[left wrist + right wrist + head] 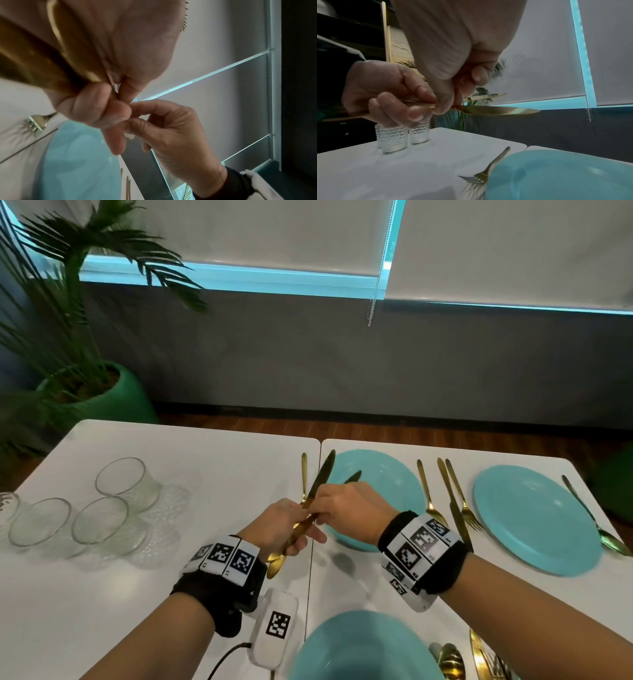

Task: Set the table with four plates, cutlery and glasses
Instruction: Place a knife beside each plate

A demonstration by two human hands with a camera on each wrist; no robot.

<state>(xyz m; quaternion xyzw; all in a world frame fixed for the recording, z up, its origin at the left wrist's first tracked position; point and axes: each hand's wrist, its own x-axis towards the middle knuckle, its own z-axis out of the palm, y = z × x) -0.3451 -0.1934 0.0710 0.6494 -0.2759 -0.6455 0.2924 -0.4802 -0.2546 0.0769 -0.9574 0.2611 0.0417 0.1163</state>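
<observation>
Nearest the camera, a plate sits at the table edge. Above the table's middle, the left hand grips gold cutlery while the right hand pinches a knife from that bundle. Left stand four glasses; farther right lie two plates with cutlery beside them.

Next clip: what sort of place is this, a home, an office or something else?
Probably a dining corner, home or small office, I cannot tell which: two white tables pushed together with round turquoise plates and gold cutlery, a tall palm in a green pot, and white roller blinds over a window.
</observation>
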